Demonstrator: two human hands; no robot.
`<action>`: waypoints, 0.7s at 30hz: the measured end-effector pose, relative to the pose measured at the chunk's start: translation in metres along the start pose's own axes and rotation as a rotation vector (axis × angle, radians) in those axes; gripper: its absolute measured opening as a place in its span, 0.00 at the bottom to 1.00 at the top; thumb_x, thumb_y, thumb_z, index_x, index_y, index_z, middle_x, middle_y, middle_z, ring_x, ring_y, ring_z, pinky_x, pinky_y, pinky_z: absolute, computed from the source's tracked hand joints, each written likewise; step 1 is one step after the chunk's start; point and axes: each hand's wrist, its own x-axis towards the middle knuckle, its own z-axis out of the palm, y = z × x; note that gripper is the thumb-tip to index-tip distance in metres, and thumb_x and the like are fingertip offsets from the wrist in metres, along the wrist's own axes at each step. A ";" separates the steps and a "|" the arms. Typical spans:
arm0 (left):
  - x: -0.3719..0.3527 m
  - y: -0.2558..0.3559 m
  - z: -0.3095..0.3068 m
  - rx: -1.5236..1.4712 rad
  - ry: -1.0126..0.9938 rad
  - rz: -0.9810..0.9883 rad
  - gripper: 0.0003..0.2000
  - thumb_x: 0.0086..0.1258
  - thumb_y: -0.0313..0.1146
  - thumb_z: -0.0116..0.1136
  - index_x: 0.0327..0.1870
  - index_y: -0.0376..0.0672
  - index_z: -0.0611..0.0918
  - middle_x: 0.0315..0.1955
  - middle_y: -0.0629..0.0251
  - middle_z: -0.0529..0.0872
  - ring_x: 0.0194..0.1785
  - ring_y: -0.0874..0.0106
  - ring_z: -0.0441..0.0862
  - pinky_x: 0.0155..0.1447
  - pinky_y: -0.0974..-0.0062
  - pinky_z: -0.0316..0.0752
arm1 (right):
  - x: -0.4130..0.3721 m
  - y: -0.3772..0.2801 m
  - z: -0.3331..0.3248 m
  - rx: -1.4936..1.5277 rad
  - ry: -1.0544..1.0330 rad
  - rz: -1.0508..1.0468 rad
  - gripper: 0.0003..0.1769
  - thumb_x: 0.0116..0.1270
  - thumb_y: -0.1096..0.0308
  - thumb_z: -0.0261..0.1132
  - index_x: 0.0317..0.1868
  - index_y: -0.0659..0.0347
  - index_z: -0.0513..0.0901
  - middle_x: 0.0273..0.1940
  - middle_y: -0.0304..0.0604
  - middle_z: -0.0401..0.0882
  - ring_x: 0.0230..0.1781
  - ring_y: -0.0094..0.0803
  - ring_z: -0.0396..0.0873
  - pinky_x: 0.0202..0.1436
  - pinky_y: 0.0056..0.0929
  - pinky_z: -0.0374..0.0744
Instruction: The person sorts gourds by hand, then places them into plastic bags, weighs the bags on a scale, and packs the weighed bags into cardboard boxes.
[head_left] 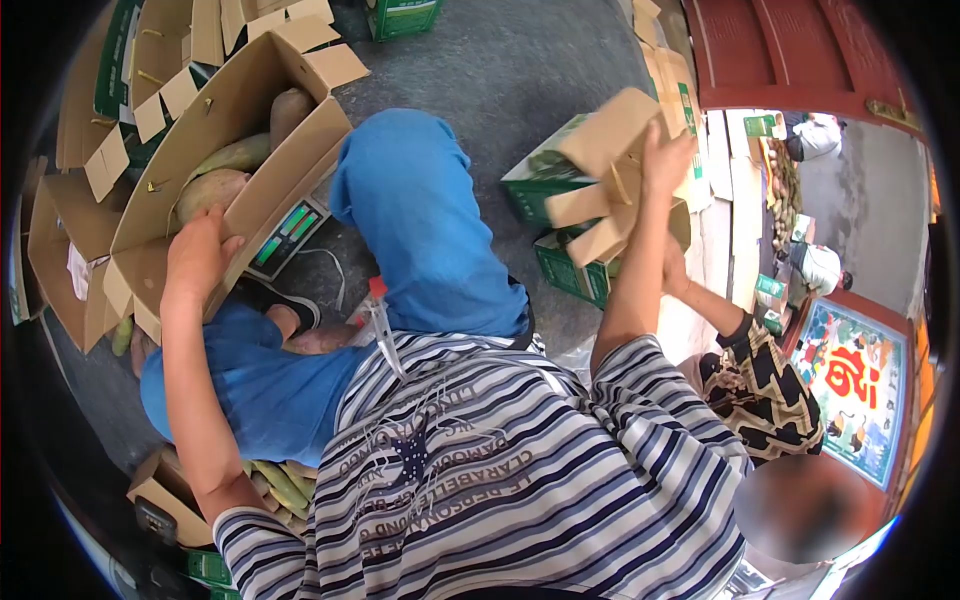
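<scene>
My left hand (198, 255) reaches over the wall of a long open cardboard box (290, 150), its fingers closed against the end of a thick pale brown vegetable (215, 190). Beside that lie a greenish vegetable (238, 155) and a brown one (290, 112). A scale with a lit green display (287, 238) shows at the box's near side, partly covered by it. On the right, my right hand (665, 160) grips the flap of a smaller open cardboard box (622, 150). Another person's hand (676, 272) is at that box too.
Green-and-brown boxes (575, 268) stand under the right-hand box. More open cartons (75, 240) crowd the left. Vegetables (280, 485) lie by my leg. A red-capped clear bottle (378, 310) is near my knee. Other people (820, 268) and a bright sign (850, 385) are at right.
</scene>
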 end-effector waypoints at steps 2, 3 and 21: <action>-0.002 0.000 -0.001 -0.006 0.004 -0.007 0.21 0.58 0.34 0.64 0.51 0.35 0.74 0.45 0.48 0.79 0.49 0.50 0.78 0.49 0.57 0.73 | -0.018 0.026 0.043 0.385 -0.078 0.061 0.49 0.51 0.44 0.70 0.59 0.79 0.64 0.61 0.72 0.63 0.62 0.58 0.66 0.65 0.44 0.67; -0.001 -0.001 -0.001 0.000 -0.001 -0.015 0.22 0.58 0.34 0.64 0.51 0.35 0.74 0.45 0.47 0.79 0.49 0.50 0.78 0.49 0.57 0.74 | -0.034 0.021 0.050 0.422 -0.303 0.260 0.51 0.49 0.41 0.71 0.58 0.80 0.64 0.57 0.70 0.69 0.60 0.58 0.69 0.64 0.42 0.68; 0.000 0.009 -0.009 -0.013 0.016 -0.034 0.16 0.55 0.33 0.66 0.42 0.38 0.77 0.38 0.53 0.79 0.44 0.55 0.79 0.47 0.60 0.74 | -0.092 -0.033 0.115 0.233 -0.451 0.132 0.20 0.59 0.59 0.60 0.46 0.66 0.78 0.38 0.63 0.81 0.42 0.57 0.80 0.49 0.47 0.76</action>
